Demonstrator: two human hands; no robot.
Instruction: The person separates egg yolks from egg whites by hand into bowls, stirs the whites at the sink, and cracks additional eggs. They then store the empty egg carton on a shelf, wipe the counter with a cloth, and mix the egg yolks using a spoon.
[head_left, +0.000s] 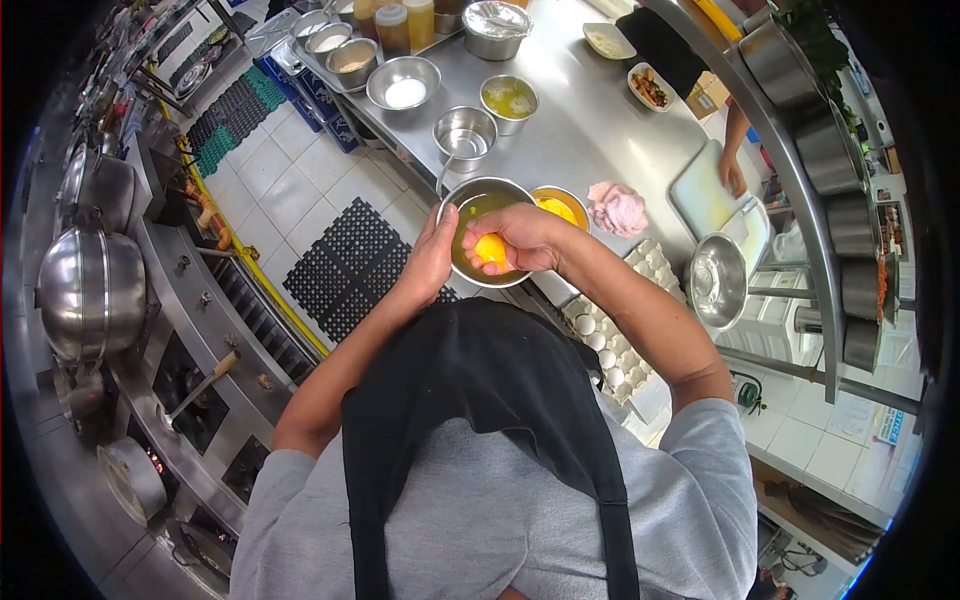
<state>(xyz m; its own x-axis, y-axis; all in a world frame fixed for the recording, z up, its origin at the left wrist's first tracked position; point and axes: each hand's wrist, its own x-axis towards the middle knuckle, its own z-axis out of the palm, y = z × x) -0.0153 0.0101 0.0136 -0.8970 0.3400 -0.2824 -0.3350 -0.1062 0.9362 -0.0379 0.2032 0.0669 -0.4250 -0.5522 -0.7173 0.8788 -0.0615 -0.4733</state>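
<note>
My left hand (431,256) grips the left rim of a metal bowl (513,189) that holds clear yellowish liquid. Over that bowl, my right hand (515,240) has its fingers curled around an orange egg yolk (491,250). Just behind my right wrist sits a bowl of yolks (562,203), partly covered by the wrist. A crumpled pink cloth (618,208) lies to its right. Under my right forearm is an egg carton tray (655,268), with several white eggs (597,341) in its near part.
Metal bowls (465,134) and sauce bottles (392,28) stand on the steel counter (590,135). At the right, another person's hand (733,172) is by a cutting board (697,190). A stove (190,300) with pots runs along the left. A curved steel shelf (790,150) overhangs the right.
</note>
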